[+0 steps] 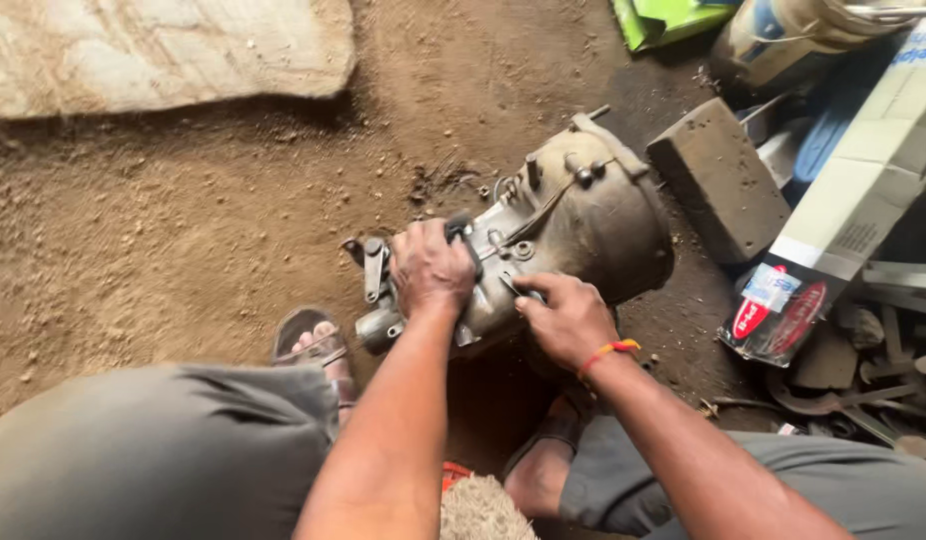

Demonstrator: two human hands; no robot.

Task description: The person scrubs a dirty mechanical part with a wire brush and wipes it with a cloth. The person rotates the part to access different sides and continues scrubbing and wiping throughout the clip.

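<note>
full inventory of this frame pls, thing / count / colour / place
gearbox housing: 1, grimy grey metal, centre, lying on the dirt floor
stone slab: 1, pale tan, top left
concrete block: 1, dark grey, right of the housing
long carton: 1, white and blue with a red end, right edge
green box: 1, top centre, partly cut off
cylindrical container: 1, beige and blue, top right
scrap metal parts: several, rusty dark, lower right
sandals: 2, dark, on the person's feet beside the housing
wrist thread: 1, orange, right wrist
trousers: grey, bottom
left hand: gripping a dark part on the housing's top
right hand: pressed on the housing's near side; fingertips hidden
</note>
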